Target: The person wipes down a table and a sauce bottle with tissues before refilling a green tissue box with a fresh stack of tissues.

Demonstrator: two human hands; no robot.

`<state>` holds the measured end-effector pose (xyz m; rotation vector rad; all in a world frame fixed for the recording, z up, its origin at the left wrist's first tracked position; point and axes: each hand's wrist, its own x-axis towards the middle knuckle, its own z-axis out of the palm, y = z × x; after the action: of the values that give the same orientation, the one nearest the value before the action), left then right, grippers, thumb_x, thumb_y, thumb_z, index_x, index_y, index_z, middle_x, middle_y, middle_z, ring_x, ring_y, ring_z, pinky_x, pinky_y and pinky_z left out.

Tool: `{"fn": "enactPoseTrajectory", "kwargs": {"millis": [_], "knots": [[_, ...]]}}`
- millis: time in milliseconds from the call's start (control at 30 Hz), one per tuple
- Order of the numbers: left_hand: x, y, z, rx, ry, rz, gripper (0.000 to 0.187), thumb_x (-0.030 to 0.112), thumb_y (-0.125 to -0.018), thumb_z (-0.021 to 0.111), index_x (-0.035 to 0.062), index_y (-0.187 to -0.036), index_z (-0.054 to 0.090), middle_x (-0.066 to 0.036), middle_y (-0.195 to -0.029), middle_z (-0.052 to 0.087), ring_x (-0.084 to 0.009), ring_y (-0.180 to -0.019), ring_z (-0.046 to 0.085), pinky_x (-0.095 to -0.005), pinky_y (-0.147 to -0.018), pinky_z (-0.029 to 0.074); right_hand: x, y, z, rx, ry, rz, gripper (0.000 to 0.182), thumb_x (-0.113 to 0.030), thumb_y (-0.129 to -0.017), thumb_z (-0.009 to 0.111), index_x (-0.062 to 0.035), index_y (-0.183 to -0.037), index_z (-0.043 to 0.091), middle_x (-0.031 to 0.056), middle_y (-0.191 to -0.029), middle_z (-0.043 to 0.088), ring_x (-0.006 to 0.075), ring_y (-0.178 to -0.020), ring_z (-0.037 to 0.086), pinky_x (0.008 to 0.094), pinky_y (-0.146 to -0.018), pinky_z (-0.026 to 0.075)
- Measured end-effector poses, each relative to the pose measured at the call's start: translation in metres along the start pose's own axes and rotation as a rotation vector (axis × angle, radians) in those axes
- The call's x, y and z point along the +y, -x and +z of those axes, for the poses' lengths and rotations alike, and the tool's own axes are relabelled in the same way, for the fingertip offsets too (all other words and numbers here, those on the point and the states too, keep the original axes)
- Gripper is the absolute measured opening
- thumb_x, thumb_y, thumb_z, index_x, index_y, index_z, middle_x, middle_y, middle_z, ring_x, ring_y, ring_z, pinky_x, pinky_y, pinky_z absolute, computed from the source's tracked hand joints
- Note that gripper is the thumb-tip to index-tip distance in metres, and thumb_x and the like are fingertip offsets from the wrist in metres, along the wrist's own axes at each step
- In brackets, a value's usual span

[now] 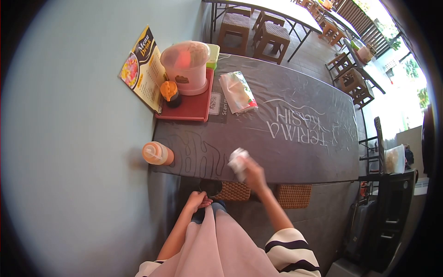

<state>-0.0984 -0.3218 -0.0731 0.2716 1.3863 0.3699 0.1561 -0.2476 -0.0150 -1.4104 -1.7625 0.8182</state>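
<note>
My right hand (254, 173), slightly blurred, grips a crumpled white tissue (237, 160) over the near part of the dark table (295, 159). My left hand (198, 201) is low in front of my body, just below the table's near edge, its fingers curled closed. What it holds, if anything, I cannot tell. Close to its fingertips is a dark round shape (211, 186). An orange-tinted squeeze bottle (158, 153) stands on the table's left corner by the wall. Farther back lies a white plastic packet (238, 92) with red and green print.
A red tray (184, 112) by the wall carries a pink lidded tub (185, 69), an orange-topped dark sauce bottle (171, 95) and a menu card (142, 69). Woven stools (294, 196) sit under the near edge. Other tables and stools stand beyond; a black cabinet (394, 217) is at right.
</note>
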Motion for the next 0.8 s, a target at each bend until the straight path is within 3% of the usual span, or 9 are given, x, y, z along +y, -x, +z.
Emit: {"fn": "enactPoseTrajectory", "kwargs": {"millis": [33,67,100,133,233,300,533,700,800], "knots": [[-0.002,0.000,-0.001,-0.001,-0.003,0.008,0.025,0.018,-0.088,0.047,-0.0032,-0.076,0.054,-0.020,-0.080,0.067,-0.0171,-0.058,0.065,-0.0243,-0.053,0.056,0.017,-0.016,-0.022,0.188,0.008,0.000,0.033,-0.005,-0.090,0.048,-0.0018,-0.123,0.054,0.0201,-0.117,0.059,0.0304,-0.106,0.060,0.0360,-0.089,0.048],[-0.003,0.001,-0.002,0.001,0.002,0.003,0.025,0.018,-0.088,0.047,-0.0032,-0.076,0.054,-0.020,-0.080,0.067,-0.0171,-0.058,0.065,-0.0243,-0.053,0.056,0.008,-0.031,-0.053,0.309,-0.066,0.204,0.031,-0.012,-0.096,0.045,0.0024,-0.121,0.054,0.0158,-0.110,0.064,0.0208,-0.099,0.062,0.0330,-0.080,0.050],[-0.004,0.001,-0.002,-0.003,0.007,-0.006,0.025,0.018,-0.088,0.047,-0.0034,-0.077,0.054,-0.019,-0.080,0.067,-0.0169,-0.058,0.065,-0.0242,-0.053,0.056,0.038,-0.041,-0.075,0.507,0.042,0.214,0.031,-0.010,-0.095,0.044,0.0001,-0.122,0.054,0.0190,-0.113,0.062,0.0302,-0.101,0.062,0.0371,-0.084,0.050],[-0.005,0.001,-0.003,-0.008,0.010,-0.013,0.025,0.018,-0.089,0.046,-0.0036,-0.078,0.053,-0.019,-0.079,0.067,-0.0168,-0.058,0.064,-0.0240,-0.052,0.056,0.084,-0.044,-0.095,0.650,0.272,0.252,0.030,-0.009,-0.093,0.044,-0.0001,-0.120,0.055,0.0192,-0.111,0.062,0.0323,-0.097,0.063,0.0379,-0.083,0.050],[-0.007,0.002,-0.002,-0.009,0.006,-0.020,0.026,0.018,-0.089,0.046,-0.0040,-0.078,0.053,-0.019,-0.079,0.067,-0.0167,-0.058,0.064,-0.0236,-0.052,0.055,0.139,-0.046,-0.112,0.664,0.482,0.421,0.029,-0.007,-0.091,0.045,-0.0012,-0.116,0.058,0.0189,-0.112,0.061,0.0339,-0.100,0.061,0.0384,-0.087,0.048],[-0.006,0.004,0.002,-0.005,0.002,-0.021,0.026,0.018,-0.090,0.046,-0.0039,-0.078,0.053,-0.019,-0.079,0.067,-0.0169,-0.058,0.065,-0.0237,-0.052,0.055,0.147,-0.042,-0.089,0.688,0.682,0.216,0.027,-0.005,-0.088,0.047,-0.0022,-0.112,0.059,0.0177,-0.113,0.061,0.0343,-0.105,0.057,0.0391,-0.091,0.045],[-0.006,0.000,0.014,-0.022,0.000,-0.017,0.025,0.018,-0.088,0.047,-0.0027,-0.076,0.053,-0.020,-0.079,0.067,-0.0189,-0.060,0.065,-0.0234,-0.054,0.055,-0.012,0.032,0.068,0.244,0.323,0.034,0.039,0.008,-0.077,0.049,0.0001,-0.114,0.057,0.0193,-0.120,0.056,0.0342,-0.120,0.048,0.0430,-0.102,0.038],[0.000,0.000,0.012,-0.031,-0.025,-0.017,0.024,0.018,-0.088,0.048,-0.0002,-0.073,0.052,-0.020,-0.080,0.067,-0.0180,-0.060,0.065,-0.0231,-0.055,0.055,-0.027,0.028,0.067,0.047,-0.083,-0.001,0.034,0.005,-0.081,0.051,-0.0006,-0.114,0.058,0.0189,-0.118,0.059,0.0328,-0.114,0.054,0.0399,-0.097,0.042],[0.003,0.002,0.008,-0.014,-0.020,-0.035,0.021,0.017,-0.087,0.048,0.0013,-0.073,0.051,-0.020,-0.081,0.067,-0.0171,-0.060,0.064,-0.0235,-0.055,0.055,0.002,-0.025,0.003,0.422,0.015,0.055,0.028,-0.009,-0.095,0.044,-0.0014,-0.118,0.057,0.0152,-0.107,0.064,0.0260,-0.098,0.062,0.0349,-0.084,0.048]]}}
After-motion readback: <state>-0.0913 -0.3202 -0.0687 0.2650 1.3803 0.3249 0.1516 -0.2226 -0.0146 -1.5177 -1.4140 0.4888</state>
